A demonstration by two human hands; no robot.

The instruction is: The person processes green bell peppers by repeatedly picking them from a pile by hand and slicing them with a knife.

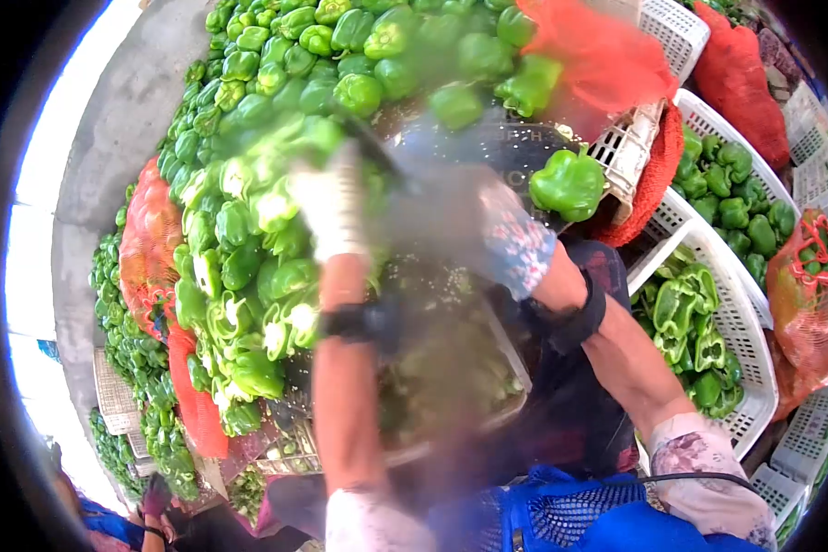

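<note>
My left hand, in a white glove, reaches over the near edge of a large heap of green bell peppers. It is smeared by motion, so its fingers cannot be made out. A dark, blurred, narrow shape lies just beyond it; its kind is unclear. My right hand, in a floral-patterned glove, is over a dark surface with printed letters. A hazy patch hides its fingers. A single green bell pepper sits right of that hand. Several peppers near my left hand look cut open.
White crates with whole peppers and cut peppers stand at my right. Red mesh bags lie left and right. Below my hands is a tub with green bits. Another person's hand shows at lower left.
</note>
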